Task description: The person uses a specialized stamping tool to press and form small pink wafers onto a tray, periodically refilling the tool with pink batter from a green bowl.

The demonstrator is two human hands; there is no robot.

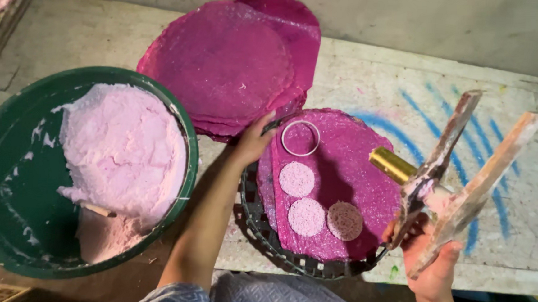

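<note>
The left hand (pixel 254 141) rests at the centre of the frame, fingers curled on the upper left edge of a round magenta sheet (pixel 342 174) lying on a dark round mesh tray (pixel 264 231). The right hand (pixel 430 257), at lower right, grips a paste-smeared wooden tool of crossed slats with a brass-coloured cylinder (pixel 451 181). On the sheet lie a white ring (pixel 300 138) and three small round pulp discs (pixel 318 207). A stack of magenta sheets (pixel 231 61) sits at upper centre. A green basin of pale pink pulp (pixel 68 170) fills the left on the paint-stained surface (pixel 524 154).
</note>
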